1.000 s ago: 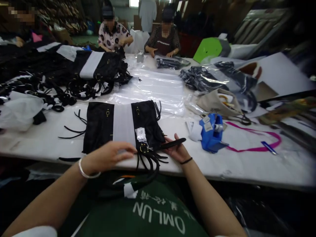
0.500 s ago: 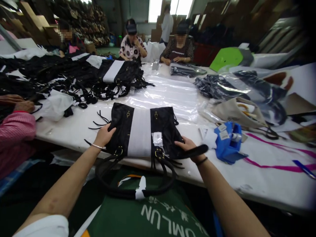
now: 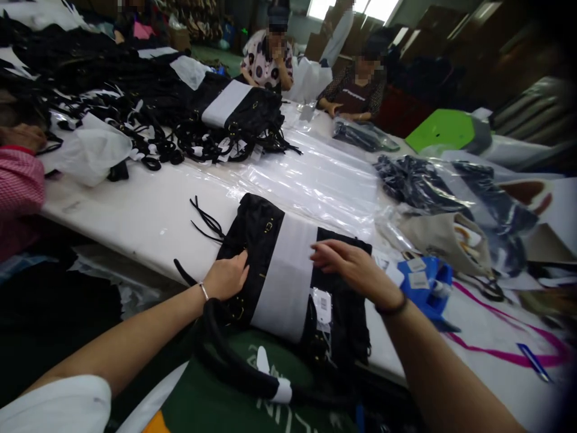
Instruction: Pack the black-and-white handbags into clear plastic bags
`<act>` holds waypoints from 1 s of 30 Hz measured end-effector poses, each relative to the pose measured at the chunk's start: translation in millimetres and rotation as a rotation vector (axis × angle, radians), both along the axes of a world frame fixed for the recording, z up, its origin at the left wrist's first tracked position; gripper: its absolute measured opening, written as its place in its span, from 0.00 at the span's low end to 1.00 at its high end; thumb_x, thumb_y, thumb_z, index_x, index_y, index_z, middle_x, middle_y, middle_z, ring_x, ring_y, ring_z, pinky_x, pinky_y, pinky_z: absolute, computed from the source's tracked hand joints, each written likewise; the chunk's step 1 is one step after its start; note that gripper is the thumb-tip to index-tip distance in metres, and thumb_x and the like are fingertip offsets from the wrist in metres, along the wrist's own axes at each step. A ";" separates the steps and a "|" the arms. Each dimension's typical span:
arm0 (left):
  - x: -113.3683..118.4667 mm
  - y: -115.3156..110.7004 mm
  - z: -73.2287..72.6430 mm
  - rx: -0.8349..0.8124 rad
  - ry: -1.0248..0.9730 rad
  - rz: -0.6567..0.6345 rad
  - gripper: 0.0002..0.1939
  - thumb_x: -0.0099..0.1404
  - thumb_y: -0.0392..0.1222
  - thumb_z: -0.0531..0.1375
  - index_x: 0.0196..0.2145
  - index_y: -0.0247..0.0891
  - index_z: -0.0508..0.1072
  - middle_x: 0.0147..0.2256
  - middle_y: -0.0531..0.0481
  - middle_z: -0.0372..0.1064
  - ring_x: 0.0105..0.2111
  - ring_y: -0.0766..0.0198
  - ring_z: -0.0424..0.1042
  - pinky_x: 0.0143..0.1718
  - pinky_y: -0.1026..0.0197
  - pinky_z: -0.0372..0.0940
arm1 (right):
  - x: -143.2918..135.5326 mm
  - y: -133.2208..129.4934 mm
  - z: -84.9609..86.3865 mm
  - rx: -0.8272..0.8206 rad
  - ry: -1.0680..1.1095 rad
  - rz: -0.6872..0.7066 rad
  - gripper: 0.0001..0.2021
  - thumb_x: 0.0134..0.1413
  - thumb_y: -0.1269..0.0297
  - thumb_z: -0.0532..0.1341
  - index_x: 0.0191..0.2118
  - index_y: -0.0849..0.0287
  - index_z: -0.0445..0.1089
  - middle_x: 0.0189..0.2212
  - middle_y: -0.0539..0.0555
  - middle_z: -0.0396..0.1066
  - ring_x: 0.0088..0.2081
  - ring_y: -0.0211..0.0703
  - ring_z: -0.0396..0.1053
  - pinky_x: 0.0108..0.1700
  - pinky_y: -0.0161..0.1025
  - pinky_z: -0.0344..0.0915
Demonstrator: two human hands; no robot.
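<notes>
A black handbag (image 3: 252, 252) lies on the table's near edge with a white paper band (image 3: 288, 276) around its middle. Its black handle (image 3: 238, 361), wrapped at one spot in white, hangs down towards me over a green apron (image 3: 246, 400). My left hand (image 3: 229, 275) is closed on the bag's left side, fingers bent over the leather. Over the right half, my right hand (image 3: 347, 264) has its fingers stretched towards the band and holds nothing; whether it touches the bag is unclear. A white tag (image 3: 323, 307) lies below it on the bag.
Black bags (image 3: 252, 111) are piled at the back left. Clear plastic sheets (image 3: 315, 174) lie beyond my bag. To the right are a blue tape dispenser (image 3: 426, 285), a beige pouch (image 3: 444, 237) and a pen (image 3: 534, 362). A co-worker's sleeve (image 3: 20, 180) shows at left; others sit opposite.
My right hand has left the bag's right edge and moved inward over it. The left hand stays at the left side, further onto the bag. The bag looks tilted as the view turned.
</notes>
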State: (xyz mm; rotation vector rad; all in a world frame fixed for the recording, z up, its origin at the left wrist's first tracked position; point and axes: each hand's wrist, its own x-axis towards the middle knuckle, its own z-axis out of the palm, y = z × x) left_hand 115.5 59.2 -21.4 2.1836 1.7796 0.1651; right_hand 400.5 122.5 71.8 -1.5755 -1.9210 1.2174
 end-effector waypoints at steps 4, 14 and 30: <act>3.7 -5.1 3.3 -0.009 -0.003 -0.073 0.28 0.72 0.44 0.49 0.64 0.25 0.59 0.44 0.32 0.75 0.40 0.49 0.78 0.38 0.53 0.71 | -138.1 47.2 -51.6 0.119 -0.197 0.108 0.24 0.51 0.40 0.66 0.40 0.58 0.73 0.31 0.60 0.76 0.39 0.57 0.75 0.46 0.49 0.68; -75.7 99.5 -13.6 0.062 -0.453 0.340 0.22 0.66 0.51 0.57 0.52 0.34 0.74 0.44 0.41 0.76 0.42 0.55 0.75 0.49 0.55 0.67 | -127.5 40.6 -122.1 0.154 0.063 -0.023 0.12 0.64 0.56 0.52 0.39 0.56 0.69 0.36 0.55 0.75 0.39 0.49 0.72 0.44 0.43 0.66; -35.0 127.4 -37.4 0.299 -0.352 0.290 0.15 0.70 0.42 0.54 0.50 0.33 0.71 0.48 0.34 0.72 0.54 0.48 0.70 0.57 0.46 0.64 | -120.0 26.9 -132.5 0.113 0.157 -0.089 0.14 0.64 0.51 0.53 0.41 0.55 0.69 0.36 0.53 0.74 0.40 0.48 0.70 0.45 0.42 0.65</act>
